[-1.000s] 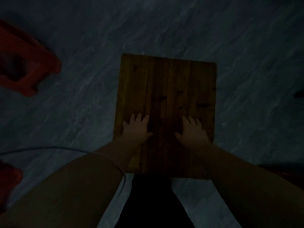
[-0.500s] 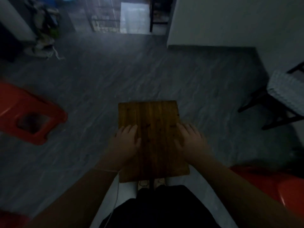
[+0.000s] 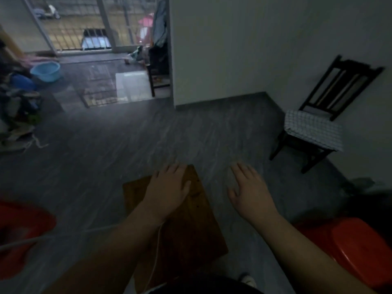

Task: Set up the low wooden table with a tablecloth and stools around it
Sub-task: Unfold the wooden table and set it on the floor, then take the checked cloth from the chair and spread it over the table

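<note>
The low wooden table [image 3: 191, 225] stands bare on the grey floor right in front of me. My left hand [image 3: 167, 189] hovers over its far end, fingers spread, holding nothing. My right hand [image 3: 250, 192] is off the table to the right, open above the floor. A checkered cloth [image 3: 314, 129] lies folded on the seat of a dark wooden chair [image 3: 337, 85] by the right wall. One red plastic stool [image 3: 358, 249] sits at my lower right, another red stool [image 3: 21, 234] at my lower left.
A white wall corner [image 3: 172, 81] juts out ahead, with a doorway to its left leading to a barred balcony. A blue basin [image 3: 45, 71] and a pile of clutter [image 3: 19, 111] sit at the far left. A white cable [image 3: 152, 264] hangs near my left arm.
My head has lifted, bringing the room and chair into view. Both hands have come off the tabletop; the right hand has moved out to the right of the table.
</note>
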